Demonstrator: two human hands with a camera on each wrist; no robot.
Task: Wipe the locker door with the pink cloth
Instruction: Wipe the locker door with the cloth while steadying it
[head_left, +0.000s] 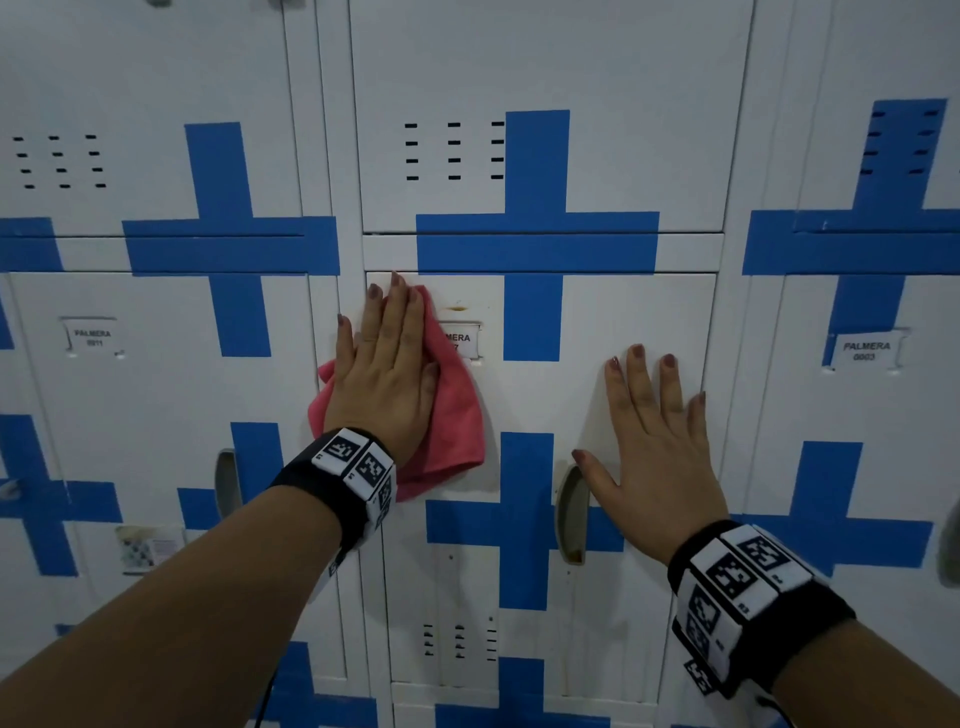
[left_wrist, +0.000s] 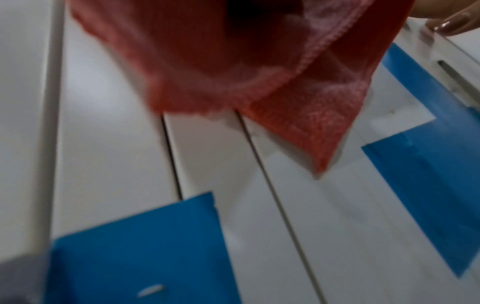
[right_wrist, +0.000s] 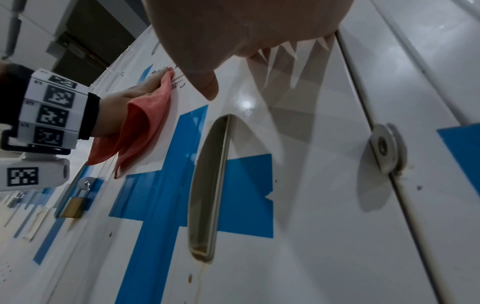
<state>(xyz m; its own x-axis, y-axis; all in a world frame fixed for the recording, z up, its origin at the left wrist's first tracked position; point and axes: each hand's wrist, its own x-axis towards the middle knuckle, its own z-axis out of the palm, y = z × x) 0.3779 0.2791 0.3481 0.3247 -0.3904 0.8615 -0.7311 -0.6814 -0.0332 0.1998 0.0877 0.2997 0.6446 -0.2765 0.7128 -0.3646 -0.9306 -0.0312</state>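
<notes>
The white locker door (head_left: 613, 322) with blue tape crosses fills the middle of the head view. My left hand (head_left: 387, 358) lies flat with straight fingers, pressing the pink cloth (head_left: 452, 415) against the door's upper left corner. The cloth (left_wrist: 259, 67) hangs in folds below my palm; from the right wrist view the cloth (right_wrist: 140, 125) droops off the door (right_wrist: 298, 185). My right hand (head_left: 657, 431) rests flat and spread on the right half of the same door, holding nothing. A name label (head_left: 462, 340) is half covered by the cloth.
A recessed handle (head_left: 571, 512) sits just left of my right wrist. Neighbouring lockers (head_left: 156, 364) stand on both sides, one with a brass padlock (right_wrist: 74, 206). A small rusty stain (head_left: 457, 307) marks the door above the label. A round lock hasp (right_wrist: 384, 148) sticks out at the right.
</notes>
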